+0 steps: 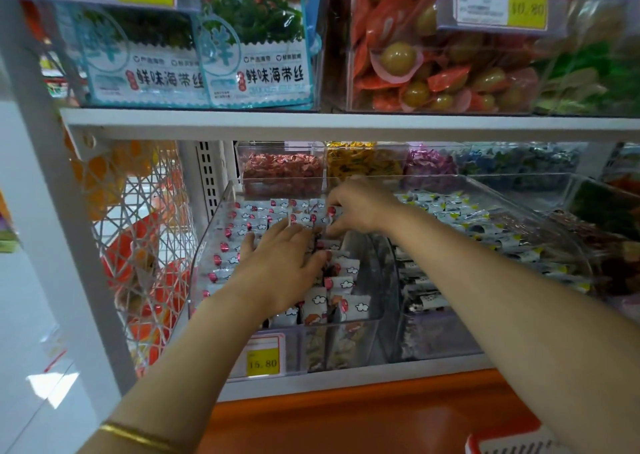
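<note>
A clear plastic bin (207,246) on the lower shelf holds several small white snack packets (346,284) printed with clouds and red dots. My left hand (280,266) lies flat on the packets in the middle of the bin, fingers straight and pointing to the back. My right hand (360,204) reaches in from the right, further back, and its fingertips pinch a packet (330,213) at the bin's rear. A gold bangle (138,436) sits on my left forearm.
A second clear bin (561,225) of white and black packets stands to the right. Candy boxes (282,169) line the shelf's back. The upper shelf (346,123) carries seaweed bags (256,45) and wrapped snacks. A wire side panel (138,218) stands left, a yellow price tag (262,362) below.
</note>
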Demonstrator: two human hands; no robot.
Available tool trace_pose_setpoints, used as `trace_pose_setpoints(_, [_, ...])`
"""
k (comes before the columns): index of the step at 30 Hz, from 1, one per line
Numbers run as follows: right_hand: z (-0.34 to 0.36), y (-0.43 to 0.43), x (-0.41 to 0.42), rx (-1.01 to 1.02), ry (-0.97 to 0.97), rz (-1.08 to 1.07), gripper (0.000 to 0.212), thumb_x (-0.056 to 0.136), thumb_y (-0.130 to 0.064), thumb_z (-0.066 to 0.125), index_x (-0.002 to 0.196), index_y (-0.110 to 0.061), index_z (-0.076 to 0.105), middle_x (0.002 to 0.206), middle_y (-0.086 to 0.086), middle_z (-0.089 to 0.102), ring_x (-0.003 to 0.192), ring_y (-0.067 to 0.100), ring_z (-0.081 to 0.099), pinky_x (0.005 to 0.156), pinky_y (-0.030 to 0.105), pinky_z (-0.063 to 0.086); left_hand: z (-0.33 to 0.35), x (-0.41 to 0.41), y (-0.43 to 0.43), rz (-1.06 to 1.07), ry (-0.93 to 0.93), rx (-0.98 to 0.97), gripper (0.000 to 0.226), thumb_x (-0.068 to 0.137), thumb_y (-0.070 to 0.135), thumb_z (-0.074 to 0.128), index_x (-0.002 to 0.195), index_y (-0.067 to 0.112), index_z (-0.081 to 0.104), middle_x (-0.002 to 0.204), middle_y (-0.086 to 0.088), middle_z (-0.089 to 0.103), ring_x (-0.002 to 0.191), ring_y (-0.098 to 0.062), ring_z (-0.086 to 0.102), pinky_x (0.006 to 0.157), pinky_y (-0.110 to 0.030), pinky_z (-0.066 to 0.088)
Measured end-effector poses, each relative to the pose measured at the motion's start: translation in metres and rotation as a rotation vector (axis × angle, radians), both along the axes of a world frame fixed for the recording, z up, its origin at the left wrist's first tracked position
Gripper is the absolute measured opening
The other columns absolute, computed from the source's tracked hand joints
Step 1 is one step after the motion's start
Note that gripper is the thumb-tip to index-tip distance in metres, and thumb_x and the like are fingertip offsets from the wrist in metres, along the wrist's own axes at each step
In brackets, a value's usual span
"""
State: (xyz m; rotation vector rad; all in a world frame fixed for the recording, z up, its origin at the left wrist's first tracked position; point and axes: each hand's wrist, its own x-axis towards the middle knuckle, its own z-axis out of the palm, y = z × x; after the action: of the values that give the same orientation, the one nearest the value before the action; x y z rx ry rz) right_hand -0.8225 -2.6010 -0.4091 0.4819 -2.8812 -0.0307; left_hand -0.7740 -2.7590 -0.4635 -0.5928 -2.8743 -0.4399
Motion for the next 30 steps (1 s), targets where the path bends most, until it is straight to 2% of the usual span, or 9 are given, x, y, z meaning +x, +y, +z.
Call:
trace_pose_setpoints(2, [0.001, -0.004, -0.001, 0.013, -0.092, 0.006, 0.036, 0.081, -0.036, 0.070, 0.109, -0.014, 0.063, 0.098, -0.001, 0.061, 0.092, 0.018, 0.051, 0.067, 0.028, 0.039, -0.001, 0.000, -0.003, 0.007, -0.009, -0.017, 0.054, 0.097, 0.047, 0.025, 0.146, 0.024, 0.026, 0.156, 0.007, 0.017, 0.144, -0.011, 0.000, 0.113, -0.048, -0.004])
trace_pose_setpoints(4, [-0.002, -0.007, -0.005, 0.055, -0.159, 0.021, 0.029, 0.088, -0.026, 0.063, 0.114, -0.013, 0.063, 0.114, 0.004, 0.062, 0.102, 0.023, 0.056, 0.084, 0.035, 0.046, -0.002, 0.001, -0.004, 0.005, -0.015, -0.014, 0.054, 0.097, 0.047, 0.024, 0.145, 0.023, 0.027, 0.156, 0.007, 0.017, 0.144, -0.011, 0.000, 0.113, -0.047, -0.005])
trace_pose_setpoints(6, [-0.005, -0.009, -0.006, 0.167, -0.183, 0.009, 0.026, 0.093, -0.013, 0.052, 0.118, -0.013, 0.060, 0.127, 0.008, 0.057, 0.116, 0.027, 0.051, 0.099, 0.041, 0.040, -0.002, 0.002, -0.003, 0.005, -0.030, -0.005, 0.055, 0.097, 0.048, 0.024, 0.146, 0.023, 0.026, 0.156, 0.007, 0.016, 0.144, -0.011, -0.001, 0.113, -0.047, -0.006])
trace_pose_setpoints(10, [-0.007, -0.012, -0.007, 0.349, -0.232, -0.051, 0.034, 0.090, -0.004, 0.041, 0.118, -0.011, 0.058, 0.139, 0.014, 0.044, 0.131, 0.029, 0.036, 0.104, 0.043, 0.033, 0.000, 0.004, -0.005, -0.008, -0.044, 0.031, 0.053, 0.097, 0.047, 0.027, 0.144, 0.023, 0.030, 0.156, 0.006, 0.018, 0.144, -0.012, 0.001, 0.114, -0.048, -0.004])
trace_pose_setpoints(12, [-0.004, -0.012, -0.007, 0.321, -0.250, -0.053, 0.037, 0.090, -0.003, 0.041, 0.121, -0.014, 0.058, 0.139, 0.012, 0.046, 0.130, 0.027, 0.038, 0.103, 0.042, 0.034, 0.002, 0.005, -0.006, -0.008, -0.048, 0.032, 0.052, 0.097, 0.046, 0.028, 0.143, 0.023, 0.031, 0.156, 0.005, 0.019, 0.144, -0.013, 0.002, 0.114, -0.048, -0.003])
trace_pose_setpoints(15, [0.001, -0.010, -0.008, 0.082, -0.246, -0.049, 0.040, 0.090, 0.000, 0.044, 0.122, -0.018, 0.059, 0.136, 0.005, 0.052, 0.122, 0.024, 0.048, 0.094, 0.035, 0.041, 0.003, 0.004, -0.008, -0.003, -0.057, 0.030, 0.053, 0.097, 0.046, 0.028, 0.144, 0.021, 0.031, 0.155, 0.004, 0.020, 0.144, -0.014, 0.002, 0.114, -0.048, -0.002])
trace_pose_setpoints(19, [0.006, -0.011, -0.020, -0.119, 0.003, -0.093, 0.024, 0.090, -0.005, 0.051, 0.107, -0.017, 0.065, 0.117, 0.004, 0.062, 0.105, 0.023, 0.057, 0.089, 0.037, 0.048, 0.003, 0.005, -0.008, -0.009, -0.080, 0.025, 0.053, 0.097, 0.046, 0.029, 0.143, 0.019, 0.031, 0.155, 0.003, 0.020, 0.144, -0.014, 0.001, 0.114, -0.047, -0.004])
trace_pose_setpoints(25, [-0.008, -0.028, -0.037, 0.005, -0.050, -0.114, 0.022, 0.091, -0.007, 0.054, 0.110, -0.013, 0.063, 0.116, 0.007, 0.062, 0.105, 0.025, 0.058, 0.091, 0.036, 0.047, 0.005, 0.005, -0.007, -0.004, -0.072, 0.037, 0.054, 0.097, 0.046, 0.030, 0.145, 0.019, 0.028, 0.156, 0.003, 0.020, 0.145, -0.016, 0.002, 0.114, -0.047, -0.002])
trace_pose_setpoints(30, [-0.012, -0.025, -0.039, 0.036, -0.059, -0.171, 0.006, 0.090, -0.007, 0.056, 0.089, -0.010, 0.061, 0.096, 0.008, 0.062, 0.090, 0.025, 0.059, 0.076, 0.032, 0.045, 0.007, 0.006, -0.008, 0.018, -0.058, 0.046, 0.056, 0.097, 0.045, 0.033, 0.145, 0.018, 0.027, 0.154, 0.001, 0.024, 0.143, -0.017, 0.009, 0.116, -0.048, 0.004])
